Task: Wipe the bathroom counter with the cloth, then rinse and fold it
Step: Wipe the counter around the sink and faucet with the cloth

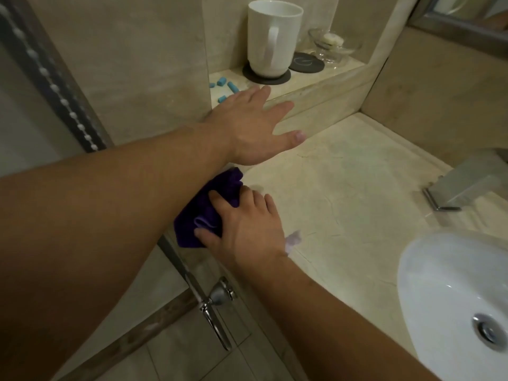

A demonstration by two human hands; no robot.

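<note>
A bunched purple cloth (204,209) lies at the left end of the beige marble counter (351,193), close to its edge. My right hand (244,224) presses down on the cloth with fingers curled over it. My left hand (253,127) is spread flat, fingers apart, resting against the raised marble ledge (324,86) behind the counter, holding nothing. The white sink basin (439,292) is at the right, with its drain (489,331) visible.
On the ledge stand a white mug (272,39) on a dark coaster, a second coaster (306,63), a glass soap dish (332,44) and several small blue pieces (228,88). A metal faucet (461,188) sits at right. A glass door with handle (211,306) borders the counter's left.
</note>
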